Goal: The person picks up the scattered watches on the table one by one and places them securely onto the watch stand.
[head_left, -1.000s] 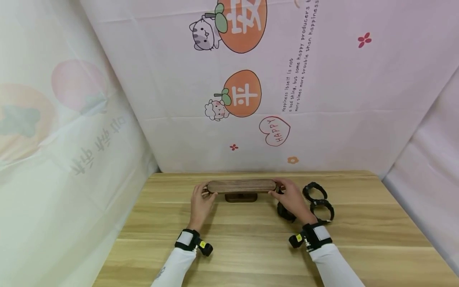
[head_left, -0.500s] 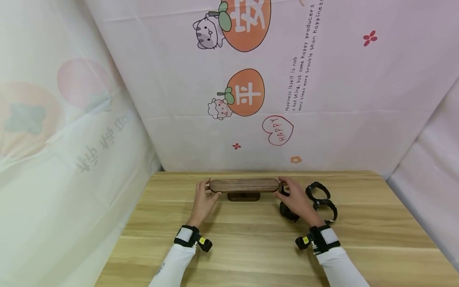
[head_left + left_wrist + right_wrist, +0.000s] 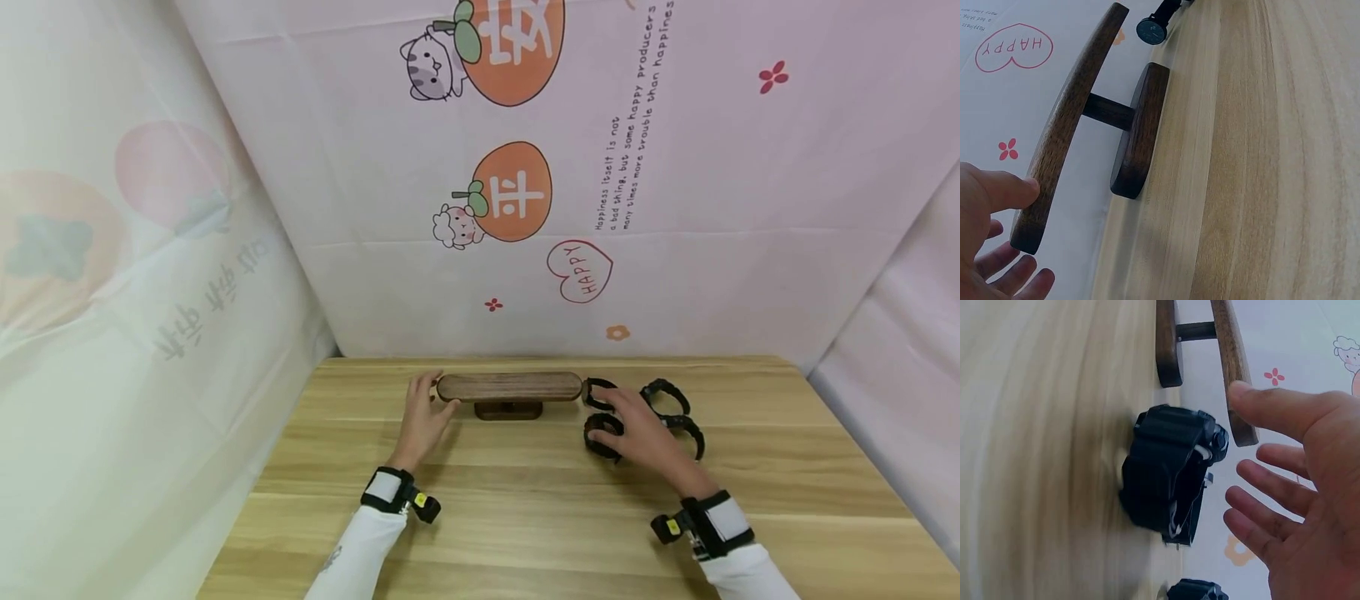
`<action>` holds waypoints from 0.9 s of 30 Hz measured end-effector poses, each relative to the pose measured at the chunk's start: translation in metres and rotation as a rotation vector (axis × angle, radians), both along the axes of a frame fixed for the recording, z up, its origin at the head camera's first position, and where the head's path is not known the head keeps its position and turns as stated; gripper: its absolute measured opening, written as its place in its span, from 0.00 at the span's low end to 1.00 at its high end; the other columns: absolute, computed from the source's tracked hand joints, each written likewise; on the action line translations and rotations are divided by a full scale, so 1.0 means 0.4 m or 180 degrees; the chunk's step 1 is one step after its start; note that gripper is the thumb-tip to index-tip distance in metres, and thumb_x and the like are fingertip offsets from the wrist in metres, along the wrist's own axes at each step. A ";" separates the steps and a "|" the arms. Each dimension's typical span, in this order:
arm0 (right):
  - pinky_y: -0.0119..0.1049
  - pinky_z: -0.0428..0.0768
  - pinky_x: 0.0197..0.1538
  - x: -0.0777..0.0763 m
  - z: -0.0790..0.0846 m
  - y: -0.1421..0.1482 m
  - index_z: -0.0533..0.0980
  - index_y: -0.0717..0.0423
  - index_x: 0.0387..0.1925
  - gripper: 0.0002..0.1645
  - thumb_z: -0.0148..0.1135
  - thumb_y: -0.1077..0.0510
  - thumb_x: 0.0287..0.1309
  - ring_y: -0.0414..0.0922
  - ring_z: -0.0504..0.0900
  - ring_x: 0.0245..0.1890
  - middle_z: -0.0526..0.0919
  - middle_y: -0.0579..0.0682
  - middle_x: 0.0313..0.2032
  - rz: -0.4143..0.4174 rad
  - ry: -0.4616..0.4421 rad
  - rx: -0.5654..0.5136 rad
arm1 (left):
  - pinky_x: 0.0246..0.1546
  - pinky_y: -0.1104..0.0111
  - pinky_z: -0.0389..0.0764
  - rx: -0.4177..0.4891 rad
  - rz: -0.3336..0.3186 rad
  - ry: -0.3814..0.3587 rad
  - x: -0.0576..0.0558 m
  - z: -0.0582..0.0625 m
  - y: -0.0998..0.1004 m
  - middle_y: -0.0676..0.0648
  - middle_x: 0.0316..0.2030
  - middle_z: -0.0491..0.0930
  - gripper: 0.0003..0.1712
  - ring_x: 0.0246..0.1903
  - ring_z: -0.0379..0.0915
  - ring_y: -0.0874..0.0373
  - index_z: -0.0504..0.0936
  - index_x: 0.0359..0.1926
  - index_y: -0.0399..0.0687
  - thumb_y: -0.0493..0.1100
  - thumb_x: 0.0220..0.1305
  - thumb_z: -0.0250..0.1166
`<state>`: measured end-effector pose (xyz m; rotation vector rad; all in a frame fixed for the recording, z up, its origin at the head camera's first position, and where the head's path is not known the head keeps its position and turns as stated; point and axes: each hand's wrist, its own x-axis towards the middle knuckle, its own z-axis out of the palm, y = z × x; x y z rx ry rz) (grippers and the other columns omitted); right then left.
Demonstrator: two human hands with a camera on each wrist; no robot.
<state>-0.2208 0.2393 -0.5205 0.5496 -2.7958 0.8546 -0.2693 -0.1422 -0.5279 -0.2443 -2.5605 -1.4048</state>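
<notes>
A person's left hand [image 3: 422,423], fingers loosely parted and gripping nothing, rested its thumb against the left end of a wooden stand [image 3: 510,387] on a table [image 3: 510,517]. Right of the stand, the right hand [image 3: 639,429], its fingers spread and holding nothing, hung among 4 black watches [image 3: 596,447].

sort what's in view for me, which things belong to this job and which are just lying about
Job, by the look of it:
wooden stand, one end at the left grip
two nearer black watches, by the right grip

Seemingly lying about:
two farther black watches, off to the right
</notes>
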 end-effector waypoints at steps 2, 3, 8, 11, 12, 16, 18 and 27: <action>0.66 0.80 0.63 0.007 -0.002 0.006 0.73 0.64 0.71 0.40 0.78 0.54 0.63 0.67 0.73 0.68 0.75 0.66 0.68 0.0034 0.0012 0.0073 | 0.68 0.47 0.79 -0.0021 -0.0014 0.0023 -0.001 0.000 0.000 0.37 0.69 0.68 0.35 0.70 0.68 0.41 0.70 0.74 0.39 0.38 0.72 0.71; 0.67 0.80 0.63 0.010 -0.003 0.008 0.74 0.63 0.71 0.40 0.78 0.53 0.62 0.66 0.73 0.68 0.76 0.66 0.67 0.0044 0.0018 0.0107 | 0.68 0.47 0.79 -0.0025 -0.0021 0.0027 -0.001 0.000 0.001 0.37 0.68 0.69 0.34 0.70 0.68 0.42 0.71 0.74 0.39 0.38 0.72 0.71; 0.72 0.76 0.65 0.020 -0.011 0.017 0.75 0.60 0.70 0.40 0.80 0.53 0.61 0.69 0.70 0.71 0.76 0.65 0.69 0.0069 -0.0050 0.0164 | 0.67 0.49 0.80 0.0006 -0.0041 0.0024 -0.005 0.000 0.003 0.37 0.67 0.70 0.31 0.68 0.70 0.43 0.73 0.72 0.39 0.37 0.72 0.71; 0.74 0.74 0.66 0.021 -0.020 0.021 0.74 0.59 0.72 0.42 0.80 0.52 0.60 0.71 0.69 0.72 0.74 0.66 0.71 0.0071 -0.0120 0.0211 | 0.66 0.50 0.80 0.0028 -0.0034 0.0030 -0.008 -0.002 0.003 0.38 0.66 0.71 0.31 0.68 0.71 0.43 0.73 0.71 0.40 0.37 0.71 0.71; 0.74 0.74 0.66 0.022 -0.023 0.022 0.73 0.58 0.73 0.43 0.80 0.52 0.60 0.71 0.68 0.72 0.73 0.66 0.72 0.0069 -0.0137 0.0236 | 0.66 0.50 0.81 0.0032 -0.0033 0.0035 -0.009 -0.002 0.003 0.38 0.66 0.71 0.31 0.67 0.71 0.43 0.74 0.71 0.39 0.37 0.71 0.72; 0.75 0.72 0.68 0.023 -0.032 0.024 0.71 0.58 0.75 0.46 0.81 0.53 0.59 0.72 0.68 0.73 0.72 0.67 0.73 0.0084 -0.0161 0.0297 | 0.65 0.50 0.81 0.0043 -0.0022 0.0056 -0.011 -0.004 0.000 0.38 0.65 0.72 0.31 0.67 0.71 0.43 0.74 0.71 0.37 0.37 0.71 0.72; 0.76 0.72 0.67 0.025 -0.033 0.024 0.71 0.58 0.75 0.46 0.81 0.54 0.58 0.73 0.69 0.72 0.73 0.67 0.72 0.0096 -0.0153 0.0304 | 0.65 0.50 0.81 0.0042 -0.0017 0.0054 -0.012 -0.004 -0.002 0.38 0.65 0.72 0.32 0.67 0.71 0.43 0.74 0.71 0.36 0.37 0.71 0.72; 0.73 0.73 0.67 0.019 -0.051 0.030 0.71 0.59 0.75 0.44 0.79 0.57 0.60 0.71 0.69 0.72 0.73 0.66 0.72 0.0101 -0.0182 0.0298 | 0.66 0.50 0.81 0.0105 -0.0058 -0.0023 -0.013 -0.009 -0.007 0.38 0.66 0.72 0.32 0.69 0.71 0.43 0.73 0.72 0.37 0.37 0.72 0.71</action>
